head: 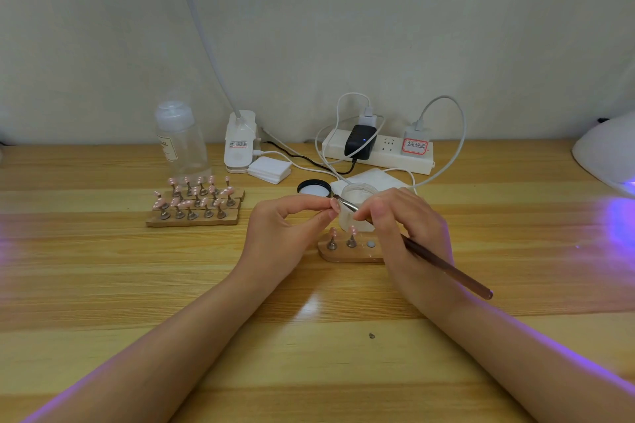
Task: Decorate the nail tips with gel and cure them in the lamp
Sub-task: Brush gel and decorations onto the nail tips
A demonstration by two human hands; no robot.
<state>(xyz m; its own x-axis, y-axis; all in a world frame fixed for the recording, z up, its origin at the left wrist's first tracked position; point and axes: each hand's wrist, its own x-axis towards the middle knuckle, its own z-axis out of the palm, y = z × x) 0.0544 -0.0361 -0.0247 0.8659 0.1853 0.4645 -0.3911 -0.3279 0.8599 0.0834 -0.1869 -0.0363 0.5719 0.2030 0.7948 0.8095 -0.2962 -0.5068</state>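
right hand (pixel 405 227) gripping brush (pixel 443 266), left hand (pixel 292 227) pinching nail tip (pixel 335 205)

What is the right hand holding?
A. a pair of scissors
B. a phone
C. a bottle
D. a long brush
D: the right hand grips a long brush with a brown handle, its thin metal tip pointing toward the left hand in front of the small open jar.
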